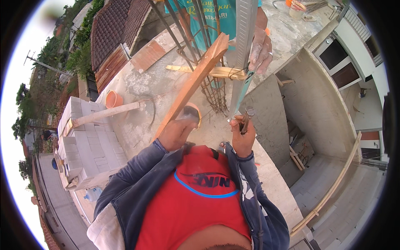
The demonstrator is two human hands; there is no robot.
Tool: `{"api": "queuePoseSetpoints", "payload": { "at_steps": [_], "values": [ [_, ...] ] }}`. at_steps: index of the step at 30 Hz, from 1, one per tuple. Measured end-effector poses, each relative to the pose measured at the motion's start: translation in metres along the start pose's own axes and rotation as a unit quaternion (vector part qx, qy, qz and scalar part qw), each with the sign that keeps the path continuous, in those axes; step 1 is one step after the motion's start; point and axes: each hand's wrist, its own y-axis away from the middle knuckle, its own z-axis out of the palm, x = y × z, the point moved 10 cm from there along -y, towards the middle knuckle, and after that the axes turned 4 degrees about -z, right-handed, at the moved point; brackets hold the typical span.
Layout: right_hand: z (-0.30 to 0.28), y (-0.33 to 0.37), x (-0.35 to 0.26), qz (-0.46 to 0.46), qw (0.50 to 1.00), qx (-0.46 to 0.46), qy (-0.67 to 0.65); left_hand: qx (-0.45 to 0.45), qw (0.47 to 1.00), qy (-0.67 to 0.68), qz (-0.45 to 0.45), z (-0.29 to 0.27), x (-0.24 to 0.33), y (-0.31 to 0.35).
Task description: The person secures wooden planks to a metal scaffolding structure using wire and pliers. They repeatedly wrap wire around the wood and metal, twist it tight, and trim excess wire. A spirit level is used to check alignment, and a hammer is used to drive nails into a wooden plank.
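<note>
My left hand (178, 132) is closed at the lower part of a reddish wooden beam (193, 79), which slants up and away to the right; some of its fingers are hidden. In my right hand (243, 135) is a dark metal hand tool (248, 114) with a rounded head, its exact kind unclear. My right fingertips are also at the lower end of a pale green strip (245, 91). Beside that strip stands a perforated metal channel (243, 37), with a co-worker's hand (261, 52) against it. Light wooden strips (227, 73) cross behind the beam, against upright rebar (214, 98).
An orange bucket (113, 100) stands at left near stacked pale blocks (93, 146), with a plank (104, 114) across them. A dark-mouthed bucket (192, 113) is behind my left hand. At right the concrete edge drops into a deep walled opening (316, 108). A bamboo pole (333, 189) lies along it.
</note>
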Motion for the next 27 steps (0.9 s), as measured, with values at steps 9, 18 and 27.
{"api": "queuePoseSetpoints", "payload": {
  "at_steps": [9,18,27],
  "values": [
    [0.074,0.029,-0.046,-0.102,0.924,-0.276,0.243,-0.091,0.995,0.046,0.023,0.058,0.000,-0.005],
    [0.075,0.045,0.001,-0.015,0.904,-0.316,0.287,-0.094,0.936,0.326,-0.096,0.095,-0.014,-0.013],
    [0.070,0.059,0.046,0.026,0.937,-0.314,0.151,-0.081,0.903,0.359,-0.221,0.119,-0.053,0.006]
  ]
}}
